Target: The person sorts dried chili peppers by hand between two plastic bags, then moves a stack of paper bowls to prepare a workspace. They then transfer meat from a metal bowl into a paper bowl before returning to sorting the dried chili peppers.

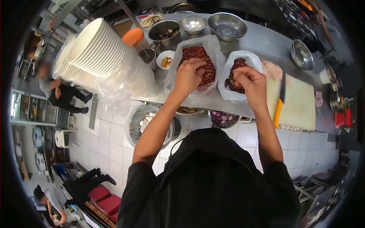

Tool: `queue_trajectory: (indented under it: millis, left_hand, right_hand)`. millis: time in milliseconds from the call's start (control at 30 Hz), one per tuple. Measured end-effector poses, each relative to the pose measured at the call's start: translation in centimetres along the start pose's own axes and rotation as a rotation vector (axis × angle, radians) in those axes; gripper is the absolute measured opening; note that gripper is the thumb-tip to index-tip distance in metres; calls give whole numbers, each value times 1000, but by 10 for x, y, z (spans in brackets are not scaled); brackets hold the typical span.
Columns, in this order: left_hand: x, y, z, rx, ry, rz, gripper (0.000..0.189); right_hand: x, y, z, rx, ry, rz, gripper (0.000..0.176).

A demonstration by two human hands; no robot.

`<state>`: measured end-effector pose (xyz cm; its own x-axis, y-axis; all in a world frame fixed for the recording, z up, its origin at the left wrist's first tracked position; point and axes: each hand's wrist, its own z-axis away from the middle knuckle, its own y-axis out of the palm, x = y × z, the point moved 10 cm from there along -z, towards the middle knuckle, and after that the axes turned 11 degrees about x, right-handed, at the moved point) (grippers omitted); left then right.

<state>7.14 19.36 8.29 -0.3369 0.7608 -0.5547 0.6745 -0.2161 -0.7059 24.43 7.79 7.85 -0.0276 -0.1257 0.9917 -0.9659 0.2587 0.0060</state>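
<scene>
A large clear plastic bag point(211, 45) stands open on the steel counter, filled with dried red chilies point(207, 78). My left hand point(189, 76) reaches over its near left side, fingers curled down at the chilies; what they pinch, if anything, is hidden. Beside it on the right is a smaller white plastic bag point(247, 57) holding darker dried chilies point(238, 64). Over that bag's right part my right hand point(250, 81) is closed in a pinch, thumb against the fingers. Whatever lies between those fingertips is too small to make out.
Stacked white tubs point(95, 45) rise at the left. Behind are a pot of mushrooms point(167, 35) and steel bowls point(227, 26). An orange-handled knife point(281, 102) lies on the cutting board point(298, 102) at right. Below are garlic point(146, 121) and purple onions point(222, 117). Two people are farther left.
</scene>
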Motion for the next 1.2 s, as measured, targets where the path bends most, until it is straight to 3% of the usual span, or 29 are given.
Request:
queue_trajectory:
  millis: [33, 133, 233, 267, 300, 333, 367, 400, 433, 533, 600, 633, 667, 700, 733, 800, 900, 1200]
  left_hand:
    - [11, -5, 2, 27, -90, 22, 24]
    - [12, -53, 16, -120, -82, 61, 22]
    - [-3, -113, 32, -254, -196, 208, 19]
    - [-14, -130, 35, -299, -176, 214, 18]
    - [-22, -143, 39, -341, -151, 224, 17]
    - [-29, -152, 41, -359, -137, 229, 16]
    - [-38, -154, 40, -362, -111, 256, 16]
    - [-42, -159, 45, -371, -97, 264, 15]
    - [-40, -159, 52, -350, -138, 250, 15]
    - [-16, -158, 90, -341, -262, 219, 16]
    - [9, -155, 130, -362, -395, 258, 16]
    - [19, -151, 151, -374, -487, 302, 16]
    - [28, -147, 171, -363, -542, 318, 15]
    - [36, -141, 191, -352, -594, 334, 15]
    - [44, -134, 206, -341, -647, 351, 15]
    - [54, -122, 224, -347, -679, 401, 15]
    - [52, -114, 219, -333, -653, 425, 15]
    - [22, -92, 176, -273, -573, 469, 14]
  right_hand:
    - [6, 0, 2, -51, -32, -41, 10]
    - [14, 11, 9, -144, -111, -59, 10]
    - [21, 68, 13, -65, -252, -18, 9]
    - [7, 102, 14, 35, -234, -22, 11]
    - [17, 138, 23, 119, -375, 119, 17]
    - [-10, 190, 28, 356, -163, 23, 28]
    - [-26, 273, 53, 750, -332, 370, 37]
    - [-66, 303, 62, 907, -278, 394, 47]
    - [-71, 307, 67, 924, -273, 514, 36]
    - [-74, 268, 50, 977, -58, 654, 32]
    - [-67, 194, 17, 731, 62, 716, 20]
    - [-58, 152, 3, 557, -193, 792, 15]
    - [-55, 103, -11, 375, -225, 713, 15]
    - [-74, 53, -25, 223, -35, 807, 16]
    - [-87, 15, -40, 237, 84, 1080, 22]
    - [-94, -54, -48, 0, 94, 1126, 25]
    - [-101, -92, -58, -35, 129, 1253, 28]
    - [-148, -93, -98, 65, 194, 1304, 24]
